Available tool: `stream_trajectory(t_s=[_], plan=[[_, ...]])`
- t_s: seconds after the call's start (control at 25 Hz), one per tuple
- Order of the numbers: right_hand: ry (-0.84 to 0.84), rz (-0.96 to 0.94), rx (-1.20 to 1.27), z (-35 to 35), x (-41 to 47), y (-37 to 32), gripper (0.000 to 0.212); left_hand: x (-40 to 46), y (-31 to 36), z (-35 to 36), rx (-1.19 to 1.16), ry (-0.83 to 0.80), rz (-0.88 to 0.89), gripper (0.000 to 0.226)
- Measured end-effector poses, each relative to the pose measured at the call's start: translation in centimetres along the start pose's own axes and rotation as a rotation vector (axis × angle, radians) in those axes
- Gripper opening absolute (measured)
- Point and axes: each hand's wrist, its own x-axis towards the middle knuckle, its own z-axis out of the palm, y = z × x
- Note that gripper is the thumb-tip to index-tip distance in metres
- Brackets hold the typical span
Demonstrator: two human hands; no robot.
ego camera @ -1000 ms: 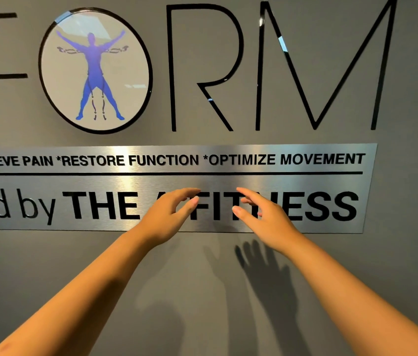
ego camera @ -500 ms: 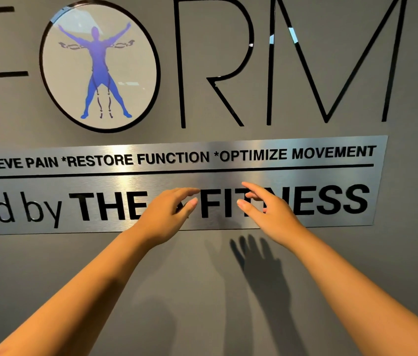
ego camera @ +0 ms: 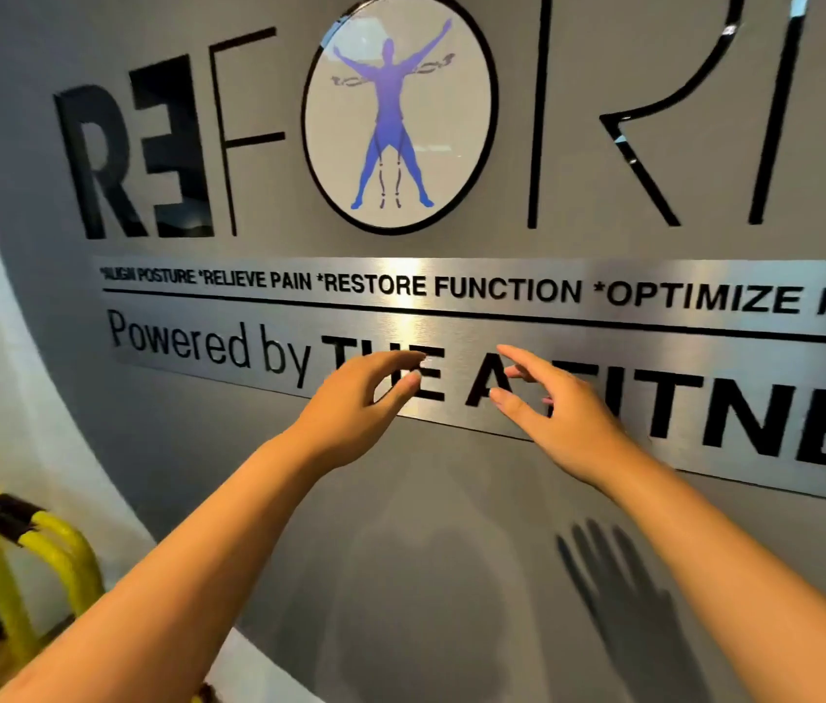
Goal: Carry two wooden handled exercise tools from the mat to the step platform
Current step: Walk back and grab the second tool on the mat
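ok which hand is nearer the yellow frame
Left. The left hand is up and right of the yellow frame in the lower left corner; the right hand is farther right.

A grey wall point(ego camera: 248, 474) fills almost the whole frame. Fixed to it are large black letters point(ego camera: 147, 154) and a round emblem point(ego camera: 398, 111) across the top, and a brushed-metal plaque point(ego camera: 451, 317) across the middle. No floor or table shows.
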Motion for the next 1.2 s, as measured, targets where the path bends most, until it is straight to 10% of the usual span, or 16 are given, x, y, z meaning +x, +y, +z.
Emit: stream_trajectory(t_s=[0.52,1.2], plan=[[-0.566,-0.501,0.583,19.5,-1.2,-18.3,0.074,-25.2,6.1,-18.9,0.501,0.414,-0.530,0.041],[-1.235,-0.920,1.088,34.8,-34.5,-60.7,0.059,-68.2,33.4,-39.9,0.993,0.835,-1.178,0.038]])
